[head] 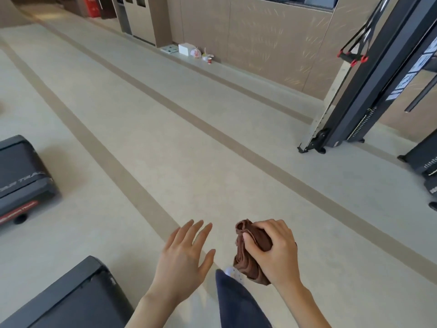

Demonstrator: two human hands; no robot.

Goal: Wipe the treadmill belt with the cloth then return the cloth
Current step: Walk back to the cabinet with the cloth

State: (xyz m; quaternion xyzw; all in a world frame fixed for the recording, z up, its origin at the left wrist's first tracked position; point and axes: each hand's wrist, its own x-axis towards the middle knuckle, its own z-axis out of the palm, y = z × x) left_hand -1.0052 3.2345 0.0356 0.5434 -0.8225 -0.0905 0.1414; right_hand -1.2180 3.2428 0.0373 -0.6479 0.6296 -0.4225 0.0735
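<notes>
Most of what lies ahead of me is pale floor crossed by darker tan bands that run away toward a panelled wall. One tall black machine frame stands at the right against that wall. The nearest treadmill sits at my lower left, its dark deck angled toward me, and a second treadmill shows its rear end at the left edge, further off.

My dark trouser leg steps forward between my arms. My left hand hangs in the air above the floor just right of the near treadmill, fingers spread and straight, holding nothing. My right hand is clenched around the brown cloth, thumb pressed across its upper fold. The cloth is bunched up, bulging out of the left side of that fist and drooping below it, in the gap between my two hands. It hangs over the floor, apart from both treadmills, just above the light toe of my shoe.

Far off at the foot of the wall sit a white box and some small items too small to tell.
</notes>
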